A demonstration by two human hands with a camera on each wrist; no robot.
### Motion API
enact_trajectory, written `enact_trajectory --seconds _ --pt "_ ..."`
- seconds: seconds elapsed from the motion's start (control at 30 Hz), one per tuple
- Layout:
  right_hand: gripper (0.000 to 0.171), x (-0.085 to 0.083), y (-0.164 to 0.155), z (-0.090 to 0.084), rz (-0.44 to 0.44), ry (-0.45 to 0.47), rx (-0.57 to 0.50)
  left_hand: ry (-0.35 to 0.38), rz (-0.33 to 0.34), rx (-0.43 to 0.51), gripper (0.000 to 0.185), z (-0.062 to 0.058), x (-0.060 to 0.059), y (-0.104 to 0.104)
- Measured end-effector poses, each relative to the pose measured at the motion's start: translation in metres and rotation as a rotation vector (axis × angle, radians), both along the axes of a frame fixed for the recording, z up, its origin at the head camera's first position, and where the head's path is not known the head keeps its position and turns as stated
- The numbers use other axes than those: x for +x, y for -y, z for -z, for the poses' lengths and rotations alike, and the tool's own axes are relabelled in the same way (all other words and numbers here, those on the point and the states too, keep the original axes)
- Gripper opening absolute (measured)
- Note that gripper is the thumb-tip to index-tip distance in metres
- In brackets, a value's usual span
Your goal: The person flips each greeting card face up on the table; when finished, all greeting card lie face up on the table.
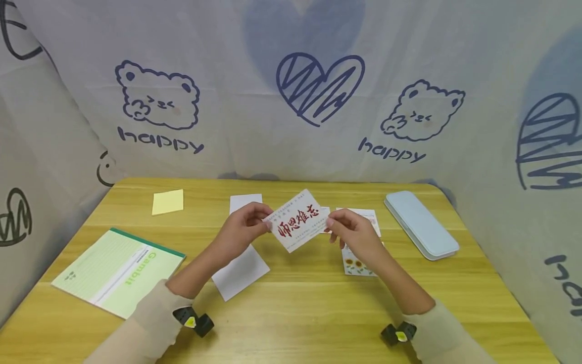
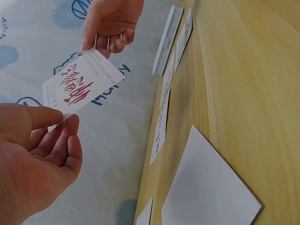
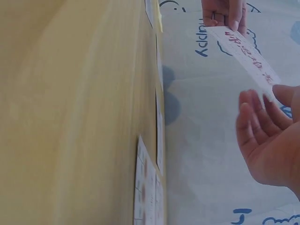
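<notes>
A white greeting card (image 1: 297, 221) with large red Chinese characters is held up over the table, tilted, its printed face toward me. My left hand (image 1: 238, 230) pinches its left corner between thumb and fingers. At the opposite corner my right hand (image 1: 359, 235) grips the card with thumb and forefinger. The left wrist view shows the card (image 2: 82, 82) raised off the tabletop. Under my left forearm lies a blank white card (image 1: 241, 273), with another white card (image 1: 245, 201) behind that hand. A sunflower card (image 1: 359, 263) lies partly hidden beneath my right hand.
A green-edged notebook (image 1: 120, 273) lies on the left of the wooden table (image 1: 300, 313), with yellow sticky notes (image 1: 167, 202) behind it. At the right is a pale blue case (image 1: 420, 225). A printed cloth (image 1: 236, 101) hangs behind the table.
</notes>
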State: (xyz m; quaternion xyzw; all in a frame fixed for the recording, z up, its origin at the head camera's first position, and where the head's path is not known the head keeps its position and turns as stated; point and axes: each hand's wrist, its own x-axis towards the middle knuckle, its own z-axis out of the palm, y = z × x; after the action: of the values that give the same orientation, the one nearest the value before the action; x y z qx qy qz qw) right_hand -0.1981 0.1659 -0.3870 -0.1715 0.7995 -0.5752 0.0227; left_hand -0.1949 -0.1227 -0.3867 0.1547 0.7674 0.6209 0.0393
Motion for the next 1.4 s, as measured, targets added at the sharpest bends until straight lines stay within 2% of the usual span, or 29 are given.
enact_trajectory --seconds 0.1,0.23,0.33,0.43,0.6,0.8,1.03,1.2,1.4 --pt "0.033 -0.001 0.000 -0.003 -0.001 -0.049 0.076 0.010 0.028 -0.019 0.021 0.000 0.000 -0.002" --pt "0.039 -0.003 0.001 -0.008 -0.001 -0.119 0.191 0.019 0.108 -0.119 0.019 0.003 0.000 -0.008" --pt "0.035 -0.006 0.002 -0.009 -0.009 -0.156 0.321 0.015 0.155 -0.202 0.018 0.006 -0.002 -0.013" --pt "0.028 -0.009 0.002 -0.005 -0.028 -0.166 0.452 0.023 0.172 -0.251 0.018 0.010 -0.007 -0.016" --pt "0.017 -0.015 0.000 0.005 -0.062 -0.153 0.613 0.032 0.188 -0.318 0.015 0.020 -0.022 -0.020" --pt "0.008 -0.026 -0.004 0.017 -0.063 -0.108 0.731 -0.003 0.196 -0.451 0.012 0.033 -0.041 -0.033" --pt "0.008 -0.036 -0.008 0.028 -0.042 -0.111 0.827 -0.066 0.211 -0.645 0.011 0.045 -0.056 -0.049" --pt "0.013 -0.040 -0.011 0.038 -0.049 -0.125 0.845 -0.078 0.225 -0.722 0.010 0.051 -0.059 -0.053" --pt "0.013 -0.041 -0.012 0.043 -0.049 -0.154 0.880 -0.090 0.235 -0.749 0.009 0.051 -0.058 -0.056"
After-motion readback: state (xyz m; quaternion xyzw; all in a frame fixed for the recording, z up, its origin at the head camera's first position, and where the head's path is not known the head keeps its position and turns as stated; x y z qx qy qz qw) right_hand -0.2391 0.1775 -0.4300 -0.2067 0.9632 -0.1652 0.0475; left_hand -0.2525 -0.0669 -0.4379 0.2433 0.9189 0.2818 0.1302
